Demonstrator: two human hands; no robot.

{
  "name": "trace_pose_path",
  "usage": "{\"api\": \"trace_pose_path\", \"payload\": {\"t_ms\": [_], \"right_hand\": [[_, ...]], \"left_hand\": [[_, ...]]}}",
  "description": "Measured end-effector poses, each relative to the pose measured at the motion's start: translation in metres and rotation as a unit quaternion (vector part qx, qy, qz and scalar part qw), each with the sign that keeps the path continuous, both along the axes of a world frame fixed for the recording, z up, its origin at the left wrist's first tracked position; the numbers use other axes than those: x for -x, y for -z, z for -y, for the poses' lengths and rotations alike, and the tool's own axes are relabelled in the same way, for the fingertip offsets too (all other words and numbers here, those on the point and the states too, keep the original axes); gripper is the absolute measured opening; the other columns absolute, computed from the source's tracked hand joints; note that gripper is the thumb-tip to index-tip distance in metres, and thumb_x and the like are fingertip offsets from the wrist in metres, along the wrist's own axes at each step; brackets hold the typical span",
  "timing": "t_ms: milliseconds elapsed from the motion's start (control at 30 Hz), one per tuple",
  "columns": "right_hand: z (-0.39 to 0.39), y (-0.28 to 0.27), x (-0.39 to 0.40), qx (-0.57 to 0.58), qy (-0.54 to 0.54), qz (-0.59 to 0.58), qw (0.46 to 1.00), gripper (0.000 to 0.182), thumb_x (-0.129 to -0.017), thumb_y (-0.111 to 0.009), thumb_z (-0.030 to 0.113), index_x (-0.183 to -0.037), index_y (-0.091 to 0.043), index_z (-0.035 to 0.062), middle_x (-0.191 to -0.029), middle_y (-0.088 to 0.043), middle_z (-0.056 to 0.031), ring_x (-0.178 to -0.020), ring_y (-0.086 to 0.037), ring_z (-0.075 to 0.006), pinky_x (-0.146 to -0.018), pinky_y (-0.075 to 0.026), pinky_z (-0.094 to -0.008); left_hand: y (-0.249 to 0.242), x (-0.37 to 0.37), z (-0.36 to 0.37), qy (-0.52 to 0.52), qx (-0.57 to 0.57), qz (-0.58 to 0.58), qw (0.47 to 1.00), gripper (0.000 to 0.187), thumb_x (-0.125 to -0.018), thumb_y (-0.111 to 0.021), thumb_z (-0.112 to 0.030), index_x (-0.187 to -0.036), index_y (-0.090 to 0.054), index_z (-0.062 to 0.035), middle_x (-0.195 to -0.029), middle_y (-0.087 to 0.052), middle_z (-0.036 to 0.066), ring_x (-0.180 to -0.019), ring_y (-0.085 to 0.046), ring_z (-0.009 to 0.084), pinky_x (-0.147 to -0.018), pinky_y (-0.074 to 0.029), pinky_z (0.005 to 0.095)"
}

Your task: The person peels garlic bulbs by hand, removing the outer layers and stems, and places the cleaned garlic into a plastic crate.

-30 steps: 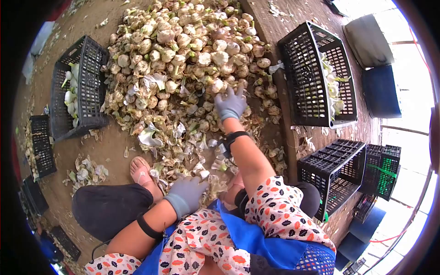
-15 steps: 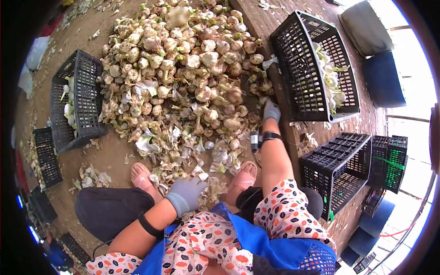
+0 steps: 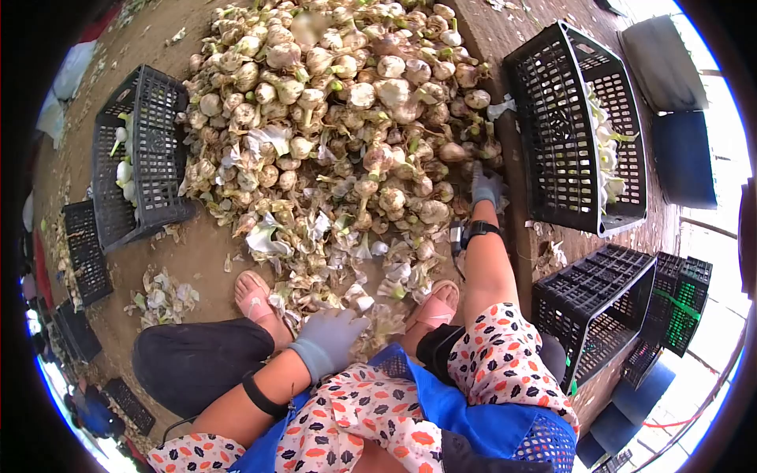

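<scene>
Bulb heap (image 3: 363, 96) on brown floor (image 3: 206, 256)

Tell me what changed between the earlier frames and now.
The right hand has moved from the front middle of the bulb pile rightward to its right edge; whether it grips anything is unclear. A few bulbs near the front right seem to have shifted. The left hand stayed low near the lap, and the two black crates flanking the pile look unchanged.

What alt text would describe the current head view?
A person's gloved right hand is at the right edge of a heap of garlic-like bulbs, while the gloved left hand is lower, near loose peelings. Black crates with paler bulbs inside flank the heap.
</scene>
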State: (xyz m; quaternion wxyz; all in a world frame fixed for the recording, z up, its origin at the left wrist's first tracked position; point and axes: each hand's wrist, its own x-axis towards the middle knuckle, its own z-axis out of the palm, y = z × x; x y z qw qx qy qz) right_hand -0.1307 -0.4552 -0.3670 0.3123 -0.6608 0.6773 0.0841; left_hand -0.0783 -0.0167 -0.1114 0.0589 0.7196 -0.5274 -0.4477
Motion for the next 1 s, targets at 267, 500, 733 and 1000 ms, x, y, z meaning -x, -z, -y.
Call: {"api": "trace_pose_path", "payload": {"t_ms": [267, 500, 733, 1000], "right_hand": [[-0.121, -0.039, -0.017, 0.111, 0.031, 0.180, 0.977, 0.080, -0.077, -0.067, 0.049, -0.134, -0.039, -0.0005, -0.131, -0.047, -0.0247, -0.121, -0.046, -0.0382, -0.100, -0.036, -0.0383], [-0.232, 0.016, -0.058, 0.113, 0.028, 0.366, 0.923, 0.069, -0.081, -0.065, 0.043, -0.131, -0.038, 0.0036, -0.120, -0.055, -0.0212, -0.106, -0.055, -0.0324, -0.091, -0.041, -0.0380], [-0.240, -0.100, -0.064, 0.030, -0.171, 0.165, 0.971, 0.069, -0.076, -0.065, 0.049, -0.117, -0.053, -0.0054, -0.118, -0.055, -0.0304, -0.110, -0.054, -0.0411, -0.089, -0.044, -0.0418], [-0.329, -0.110, -0.012, -0.170, -0.383, -0.100, 0.902, 0.111, -0.063, -0.066, 0.072, -0.129, -0.038, -0.0115, -0.126, -0.050, -0.0278, -0.121, -0.048, -0.0359, -0.100, -0.039, -0.0378]], "left_hand": [[-0.013, 0.001, 0.001, 0.022, -0.020, 0.013, 0.999, 0.046, -0.071, -0.065, -0.021, -0.115, -0.052, -0.0148, -0.107, -0.055, 0.009, -0.096, -0.056, 0.0302, -0.078, -0.047, 0.0413], [-0.010, 0.011, -0.016, 0.014, -0.007, 0.041, 0.999, 0.048, -0.069, -0.064, -0.019, -0.116, -0.054, -0.0151, -0.102, -0.058, 0.010, -0.097, -0.057, 0.0309, -0.081, -0.047, 0.0411], [-0.022, 0.019, -0.037, 0.024, -0.032, 0.056, 0.998, 0.037, -0.075, -0.061, -0.020, -0.111, -0.057, -0.0108, -0.111, -0.059, 0.014, -0.104, -0.058, 0.0292, -0.085, -0.045, 0.0406], [-0.032, 0.025, -0.053, 0.059, -0.011, 0.075, 0.995, 0.041, -0.074, -0.062, -0.024, -0.113, -0.055, -0.0136, -0.104, -0.059, 0.012, -0.096, -0.059, 0.0298, -0.081, -0.047, 0.0408]]}}
